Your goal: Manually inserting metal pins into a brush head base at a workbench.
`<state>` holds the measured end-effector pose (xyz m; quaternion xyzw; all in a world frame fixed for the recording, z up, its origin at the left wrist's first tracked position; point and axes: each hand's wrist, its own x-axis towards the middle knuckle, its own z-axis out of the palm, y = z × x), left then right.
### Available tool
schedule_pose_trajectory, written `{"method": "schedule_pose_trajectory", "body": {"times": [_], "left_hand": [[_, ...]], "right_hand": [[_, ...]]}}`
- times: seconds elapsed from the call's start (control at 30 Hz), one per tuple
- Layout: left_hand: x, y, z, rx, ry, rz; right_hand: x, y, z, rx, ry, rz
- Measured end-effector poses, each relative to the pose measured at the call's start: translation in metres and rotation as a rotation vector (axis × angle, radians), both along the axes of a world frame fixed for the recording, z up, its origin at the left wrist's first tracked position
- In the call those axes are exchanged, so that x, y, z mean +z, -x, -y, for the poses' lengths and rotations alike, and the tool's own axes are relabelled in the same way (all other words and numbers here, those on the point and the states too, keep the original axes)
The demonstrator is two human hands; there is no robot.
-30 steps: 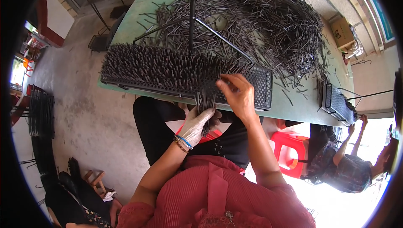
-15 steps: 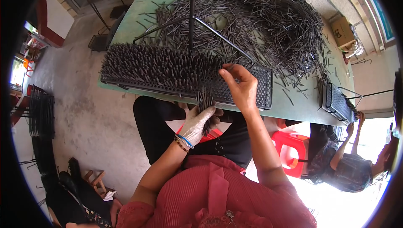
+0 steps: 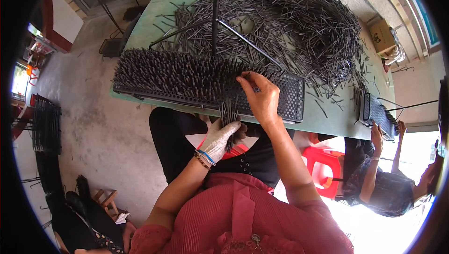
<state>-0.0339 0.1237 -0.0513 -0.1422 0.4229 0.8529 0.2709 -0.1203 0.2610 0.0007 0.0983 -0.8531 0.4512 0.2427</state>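
A black perforated rack (image 3: pixel 293 99) lies along the near edge of the green table. Thin dark strips (image 3: pixel 163 74) stand upright and close together in its holes over the left and middle; bare holes show at its right end. My left hand (image 3: pixel 218 142), in a pale work glove, is closed around a bundle of the same strips (image 3: pixel 228 112), just below the rack's front edge. Over the rack, where the standing strips give way to bare holes, my bare right hand (image 3: pixel 264 100) pinches thumb and forefinger together. What lies between those fingertips is too small to make out.
Loose dark strips (image 3: pixel 322 29) are heaped across the table (image 3: pixel 145 25) behind the rack. A black metal stand (image 3: pixel 216 11) rises behind it. At the right, another person (image 3: pixel 386 186) works at a similar rack (image 3: pixel 379 116). A red stool (image 3: pixel 323 172) stands between us.
My right hand has moved slightly left and toward me over the rack. My left hand stays with its bundle. The other person's near hand has shifted to the left.
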Motion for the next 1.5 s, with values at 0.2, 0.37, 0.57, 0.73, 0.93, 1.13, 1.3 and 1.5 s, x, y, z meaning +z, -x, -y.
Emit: {"method": "schedule_pose_trajectory", "body": {"times": [0.2, 0.37, 0.57, 0.73, 0.93, 1.13, 1.3, 1.5], "left_hand": [[-0.003, 0.001, 0.001, -0.01, 0.002, -0.017], [0.0, 0.001, 0.001, -0.01, 0.018, -0.015], [0.002, 0.0, -0.001, 0.017, 0.047, 0.005], [0.001, 0.0, -0.001, 0.012, -0.001, -0.038], [0.0, 0.001, 0.0, 0.006, 0.007, -0.022], [0.011, 0.002, -0.003, -0.022, 0.006, -0.051], [0.006, 0.001, -0.002, -0.02, 0.021, -0.059], [0.004, 0.001, -0.001, -0.013, 0.023, -0.038]], "right_hand": [[-0.006, -0.002, 0.002, -0.017, -0.068, -0.07], [-0.004, -0.005, 0.005, -0.103, 0.037, -0.085], [-0.012, -0.002, 0.007, -0.053, -0.056, -0.1], [-0.014, -0.001, 0.006, -0.035, -0.126, -0.111], [-0.008, -0.001, 0.007, 0.017, -0.057, 0.0], [-0.008, 0.003, 0.002, 0.131, -0.14, -0.152], [0.0, 0.002, 0.002, 0.19, -0.27, -0.238], [-0.003, 0.003, 0.0, 0.2, -0.278, -0.23]]}}
